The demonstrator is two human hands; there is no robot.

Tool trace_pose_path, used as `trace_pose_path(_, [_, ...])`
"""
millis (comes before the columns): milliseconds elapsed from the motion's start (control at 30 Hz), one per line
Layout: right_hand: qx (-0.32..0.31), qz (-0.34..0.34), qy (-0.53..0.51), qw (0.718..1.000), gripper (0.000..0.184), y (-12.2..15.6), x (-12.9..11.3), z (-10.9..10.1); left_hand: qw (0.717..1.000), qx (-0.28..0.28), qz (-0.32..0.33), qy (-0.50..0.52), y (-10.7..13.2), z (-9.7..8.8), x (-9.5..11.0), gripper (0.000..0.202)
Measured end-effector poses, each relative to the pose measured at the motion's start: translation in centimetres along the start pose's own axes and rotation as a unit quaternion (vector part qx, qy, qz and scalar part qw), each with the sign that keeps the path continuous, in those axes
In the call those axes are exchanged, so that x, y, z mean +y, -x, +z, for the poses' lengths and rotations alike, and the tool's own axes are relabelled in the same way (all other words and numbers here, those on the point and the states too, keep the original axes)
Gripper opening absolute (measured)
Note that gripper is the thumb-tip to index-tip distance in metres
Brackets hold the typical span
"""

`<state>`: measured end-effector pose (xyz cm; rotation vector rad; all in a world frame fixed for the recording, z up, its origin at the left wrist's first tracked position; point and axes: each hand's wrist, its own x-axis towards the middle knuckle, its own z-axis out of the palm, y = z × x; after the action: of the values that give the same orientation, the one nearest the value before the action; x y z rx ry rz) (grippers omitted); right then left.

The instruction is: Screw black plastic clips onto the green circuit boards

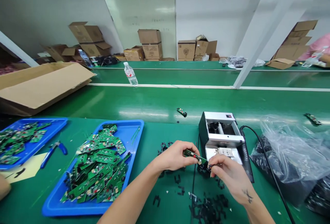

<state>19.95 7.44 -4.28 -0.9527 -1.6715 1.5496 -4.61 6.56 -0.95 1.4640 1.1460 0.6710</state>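
My left hand (177, 156) is closed on a narrow green circuit board (194, 155), thumb below and fingers above, held over the bench in front of a small silver-and-black machine (223, 138). At the board's right end, my right hand (228, 170) pinches a small black plastic part (209, 166), mostly covered by the fingertips. Loose black U-shaped plastic clips (156, 200) lie on the green mat around and below both hands, with a denser pile of black clips (210, 208) nearest me.
Left of my arms is a blue tray (141, 131) heaped with circuit boards. Another blue tray (60, 122), blue-handled pliers (50, 155) and part of another person's hand (3, 186) are farther left. A plastic bag (291, 152) of black parts and a black cable (270, 169) lie right.
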Motion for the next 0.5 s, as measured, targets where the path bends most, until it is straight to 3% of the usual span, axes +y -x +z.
trace_pose_path(200, [-0.068, 0.022, -0.045, 0.996, 0.029, -0.5, 0.4, 2.0, 0.989, 0.033, 0.014, 0.146, -0.6, 1.6, -0.6, 0.03])
trace_pose_path(300, [-0.092, 0.007, -0.05, 0.994, 0.027, -0.5, -0.1, 2.2, 0.986, 0.031, 0.019, 0.165, -0.8, 1.9, -0.7, 0.033])
trace_pose_path(400, [-0.075, -0.017, -0.051, 0.996, 0.026, -0.4, -0.5, 1.3, 0.98, 0.037, 0.023, 0.194, -0.6, 1.9, -0.2, 0.035])
trace_pose_path(500, [-0.018, -0.03, -0.043, 0.998, 0.027, -0.3, -0.4, 0.2, 0.983, 0.028, -0.009, 0.179, -0.2, 1.8, 0.6, 0.033])
